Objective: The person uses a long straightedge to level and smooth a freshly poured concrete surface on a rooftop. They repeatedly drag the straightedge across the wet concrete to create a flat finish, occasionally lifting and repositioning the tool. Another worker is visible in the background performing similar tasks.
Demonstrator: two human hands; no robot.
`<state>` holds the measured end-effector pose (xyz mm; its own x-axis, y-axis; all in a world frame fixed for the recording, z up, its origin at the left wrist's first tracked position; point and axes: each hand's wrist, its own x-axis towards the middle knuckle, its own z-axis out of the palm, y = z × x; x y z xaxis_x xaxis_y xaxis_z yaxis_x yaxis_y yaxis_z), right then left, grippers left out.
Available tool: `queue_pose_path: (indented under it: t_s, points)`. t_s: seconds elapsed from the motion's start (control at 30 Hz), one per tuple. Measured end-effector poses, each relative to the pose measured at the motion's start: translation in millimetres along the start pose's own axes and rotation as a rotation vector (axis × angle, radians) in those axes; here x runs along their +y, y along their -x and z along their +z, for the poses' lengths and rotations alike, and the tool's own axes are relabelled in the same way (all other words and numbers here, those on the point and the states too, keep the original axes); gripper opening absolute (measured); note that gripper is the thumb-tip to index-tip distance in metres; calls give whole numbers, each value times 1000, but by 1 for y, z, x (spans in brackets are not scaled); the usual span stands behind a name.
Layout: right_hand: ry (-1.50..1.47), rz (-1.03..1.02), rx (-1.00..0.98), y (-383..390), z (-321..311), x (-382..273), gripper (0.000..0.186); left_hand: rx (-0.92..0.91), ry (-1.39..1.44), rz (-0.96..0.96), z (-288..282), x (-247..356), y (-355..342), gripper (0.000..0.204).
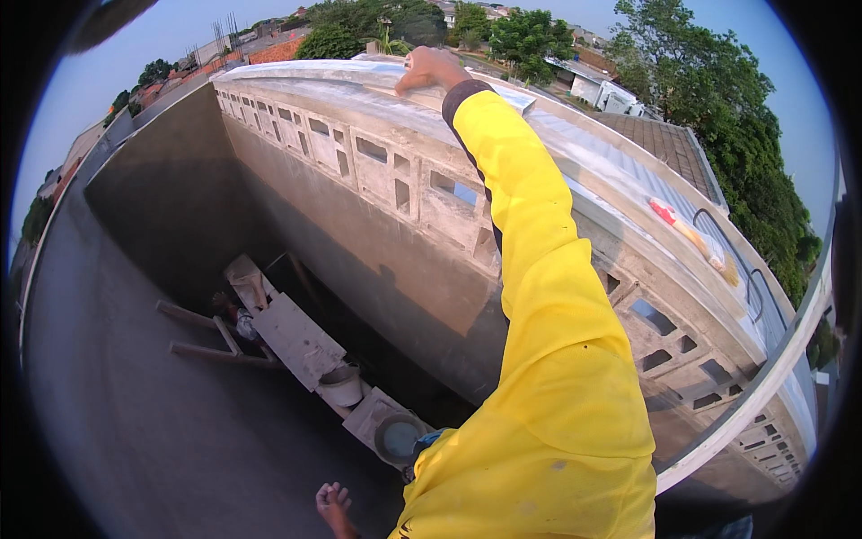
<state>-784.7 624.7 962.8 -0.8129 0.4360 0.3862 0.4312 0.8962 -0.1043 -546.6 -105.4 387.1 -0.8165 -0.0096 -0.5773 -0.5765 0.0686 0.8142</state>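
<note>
My right arm, in a yellow sleeve, stretches up and forward to the top of a grey wall point(350, 189). There my right hand point(429, 70) is closed, fingers bent down, over a pale flat piece lying along the wall's top; what exactly it grips I cannot make out. Low in the view, my left hand point(334, 501) hangs with its fingers curled in, and nothing shows in it. It is nearest to a round bucket point(400, 438) of greyish contents on the planks below. A brush-like thing point(696, 241) with a red end and pale bristles lies on the wall's top at right.
Below, a narrow plank platform point(296, 337) carries a second bucket point(341, 386) beside wooden framing point(224, 352). A pale pole point(763, 404) crosses at right. Bent metal bars point(756, 292) stick up behind the wall's top. Openwork blocks line the wall; corrugated roofing and trees lie beyond.
</note>
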Motion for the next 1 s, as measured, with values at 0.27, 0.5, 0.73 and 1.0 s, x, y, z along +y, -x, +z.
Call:
queue_pose_path:
  t_s: [0.27,0.5,0.73,1.0]
  points:
    - [-5,7,-22,-24,16,25,74,108,23,5,17,12,33,35]
    - [18,-6,-20,-31,10,27,78,154,55,-15,18,14,52,33]
    - [-11,-39,-101,-30,3,51,85,188,96,-11,16,1,72,36]
    - [40,-24,-74,-22,-2,26,70,173,101,-16,22,18,76,38]
